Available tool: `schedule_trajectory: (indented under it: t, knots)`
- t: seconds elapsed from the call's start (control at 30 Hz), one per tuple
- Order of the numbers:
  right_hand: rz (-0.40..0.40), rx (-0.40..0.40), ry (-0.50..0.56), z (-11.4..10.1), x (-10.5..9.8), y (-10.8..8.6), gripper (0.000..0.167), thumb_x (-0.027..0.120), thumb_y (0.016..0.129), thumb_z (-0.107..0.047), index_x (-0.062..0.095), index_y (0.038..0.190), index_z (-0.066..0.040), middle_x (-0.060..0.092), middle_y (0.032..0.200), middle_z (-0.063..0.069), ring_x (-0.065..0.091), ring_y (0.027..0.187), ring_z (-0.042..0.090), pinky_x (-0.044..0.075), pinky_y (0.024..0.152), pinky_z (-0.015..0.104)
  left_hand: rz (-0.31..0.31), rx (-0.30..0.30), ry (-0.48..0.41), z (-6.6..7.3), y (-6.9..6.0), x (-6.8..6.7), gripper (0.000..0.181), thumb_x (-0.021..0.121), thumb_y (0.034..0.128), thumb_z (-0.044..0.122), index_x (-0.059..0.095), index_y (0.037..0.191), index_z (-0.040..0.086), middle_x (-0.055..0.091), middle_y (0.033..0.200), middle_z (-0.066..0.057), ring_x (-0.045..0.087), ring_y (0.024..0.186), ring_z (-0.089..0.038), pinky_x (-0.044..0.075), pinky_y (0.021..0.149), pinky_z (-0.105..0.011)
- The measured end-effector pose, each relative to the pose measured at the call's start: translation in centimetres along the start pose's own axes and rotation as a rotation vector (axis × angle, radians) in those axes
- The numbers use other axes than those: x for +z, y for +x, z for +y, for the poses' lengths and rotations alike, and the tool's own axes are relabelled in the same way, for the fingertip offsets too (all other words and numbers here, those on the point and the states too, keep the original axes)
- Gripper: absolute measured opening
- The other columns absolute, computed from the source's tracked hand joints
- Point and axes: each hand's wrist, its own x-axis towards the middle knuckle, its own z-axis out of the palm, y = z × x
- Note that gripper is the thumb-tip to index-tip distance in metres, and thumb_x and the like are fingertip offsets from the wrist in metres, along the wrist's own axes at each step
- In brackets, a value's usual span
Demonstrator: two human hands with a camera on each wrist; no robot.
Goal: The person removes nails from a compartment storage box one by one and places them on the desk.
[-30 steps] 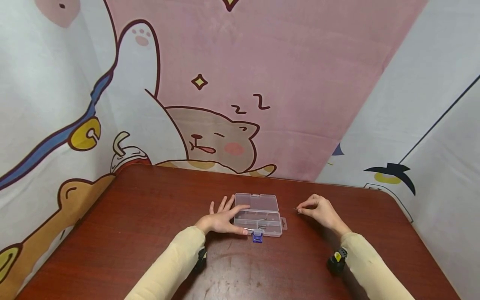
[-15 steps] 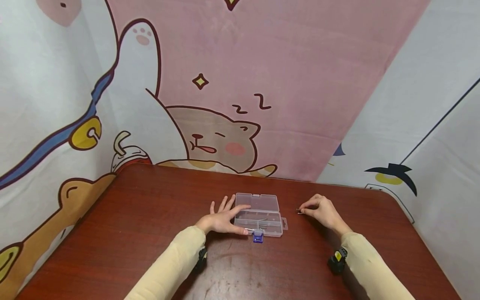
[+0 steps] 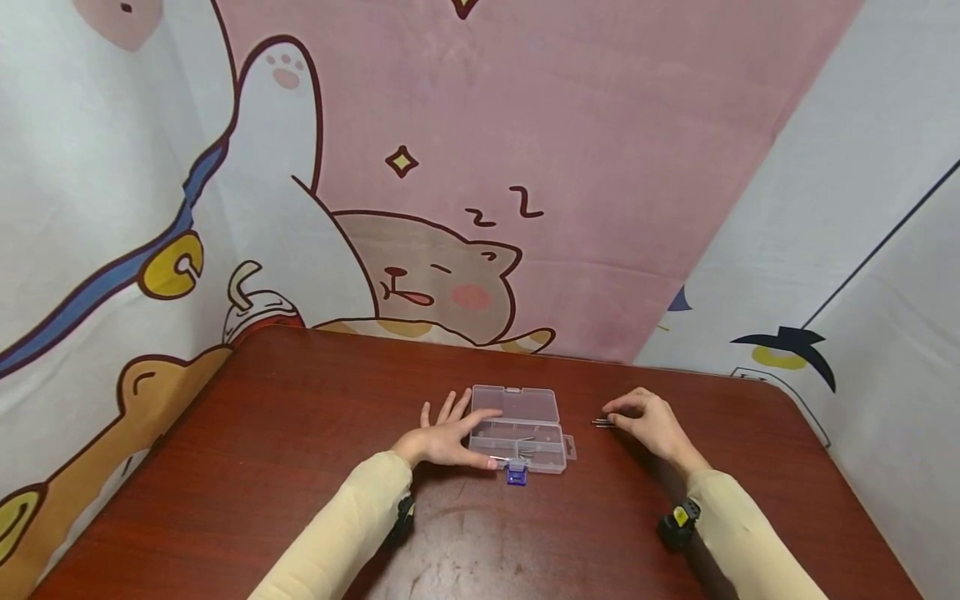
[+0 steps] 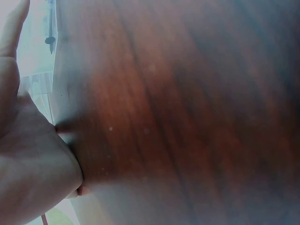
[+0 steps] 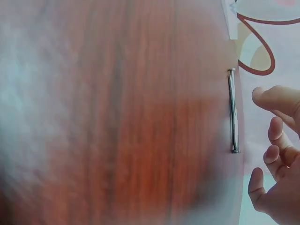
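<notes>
Left hand (image 3: pixel 448 437), spread wide and gripping nothing, spans the open box (image 3: pixel 547 454). At the box's three o'clock, the right hand (image 3: pixel 651 425), loosely curled and seemingly empty, sits beside loose nails (image 5: pixel 233 112); a careless nudge could roll them apart.

We see a broad reddish-brown table (image 3: pixel 300 400) with a glossy, wood-grained top, its far corners rounded and darker streaks running through the surface. Light glares on the near part, where we make out faint smudges (image 3: pixel 468 533). Directly on it, around the middle, we find a shallow rectangular box of clear plastic (image 3: pixel 546 468), its clear hinged lid (image 3: pixel 528 406) open toward the far edge, a blue plastic latch (image 3: pixel 516 476) at the near side and a clear hanging tab (image 3: pixel 571 447) on the right. Apart from the box, to its right, we spot slim silvery metal nails (image 5: pixel 233 112) lying side by side, heads at both ends of the cluster
</notes>
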Motion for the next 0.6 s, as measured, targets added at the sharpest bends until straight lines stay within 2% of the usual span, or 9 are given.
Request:
schedule_trajectory:
  t: [0.17, 0.4, 0.6]
  knots:
    - [-0.002, -0.019, 0.044, -0.8, 0.6, -0.5, 0.014, 0.075, 0.082, -0.001, 0.076, 0.093, -0.009, 0.062, 0.087, -0.001, 0.059, 0.083, 0.020, 0.049, 0.073, 0.032, 0.001, 0.001, -0.001, 0.1, -0.1, 0.0, 0.083, 0.068, 0.0806, 0.060, 0.029, 0.150, 0.037, -0.006, 0.160, -0.015, -0.010, 0.144, -0.038, -0.010, 0.101, -0.068]
    - [-0.009, -0.065, 0.089, -2.3, 1.9, -0.7, 0.015, 0.076, 0.079, 0.002, 0.076, 0.091, -0.007, 0.061, 0.084, -0.001, 0.059, 0.081, 0.018, 0.050, 0.073, 0.031, 0.003, 0.003, 0.004, 0.0, 0.0, 0.1, 0.083, 0.068, 0.0808, 0.060, 0.029, 0.151, 0.037, -0.006, 0.160, -0.016, -0.010, 0.144, -0.038, -0.010, 0.101, -0.068]
    - [-0.024, -0.115, 0.138, -3.6, 3.2, -0.7, 0.015, 0.076, 0.078, 0.002, 0.076, 0.090, -0.007, 0.060, 0.081, -0.003, 0.054, 0.076, 0.019, 0.045, 0.066, 0.028, 0.004, 0.007, -0.001, 0.1, -0.1, 0.1, 0.083, 0.068, 0.0807, 0.060, 0.029, 0.151, 0.037, -0.006, 0.160, -0.016, -0.010, 0.144, -0.039, -0.011, 0.101, -0.068]
